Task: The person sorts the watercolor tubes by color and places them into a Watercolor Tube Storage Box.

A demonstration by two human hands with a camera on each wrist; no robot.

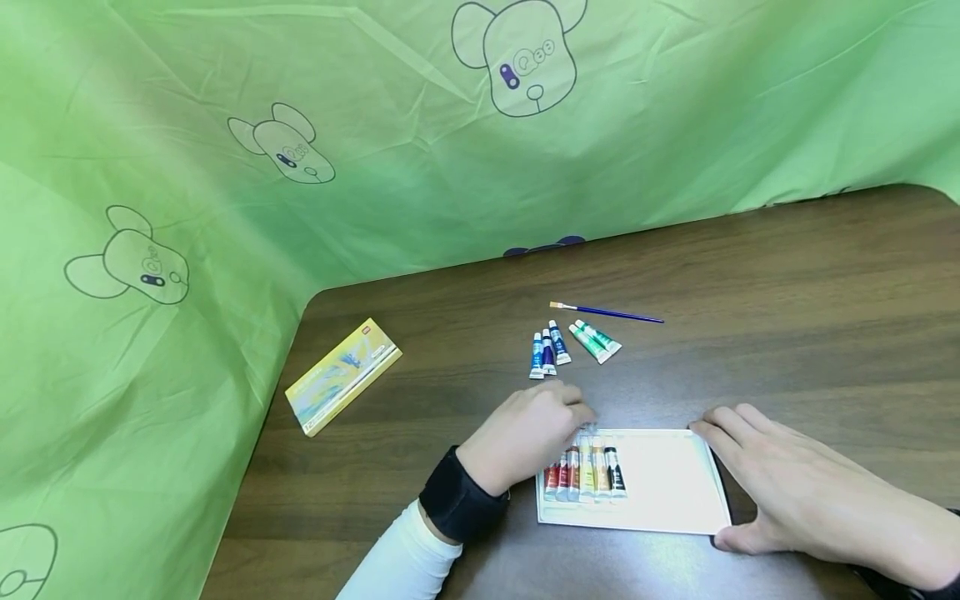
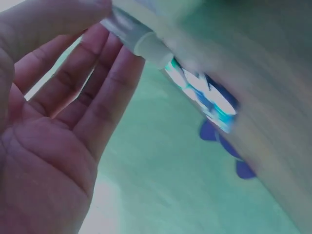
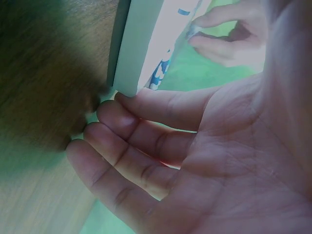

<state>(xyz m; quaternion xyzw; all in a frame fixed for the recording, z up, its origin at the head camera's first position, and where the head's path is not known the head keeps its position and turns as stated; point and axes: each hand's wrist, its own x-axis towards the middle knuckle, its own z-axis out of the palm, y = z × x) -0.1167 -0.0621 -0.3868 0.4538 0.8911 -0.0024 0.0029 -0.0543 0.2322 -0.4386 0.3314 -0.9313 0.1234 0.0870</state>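
A shallow white tray (image 1: 667,479) lies on the table with a row of paint tubes (image 1: 573,475) in its left part: reds, yellow, ochre and black. Over its back left edge, my left hand (image 1: 528,433) pinches a small pale tube (image 2: 131,31) between thumb and fingers; its label cannot be read. My right hand (image 1: 787,483) holds the tray's right side, the thumb at the near corner and a fingertip at the far corner. In the right wrist view, the index fingertip touches the tray's end wall (image 3: 139,44).
Behind the tray lie blue and purple paint tubes (image 1: 548,350), two green tubes (image 1: 595,341) and a blue-handled paintbrush (image 1: 611,313). A yellow box (image 1: 343,377) rests at the left. Green cloth (image 1: 405,167) hangs along the table's back and left edges.
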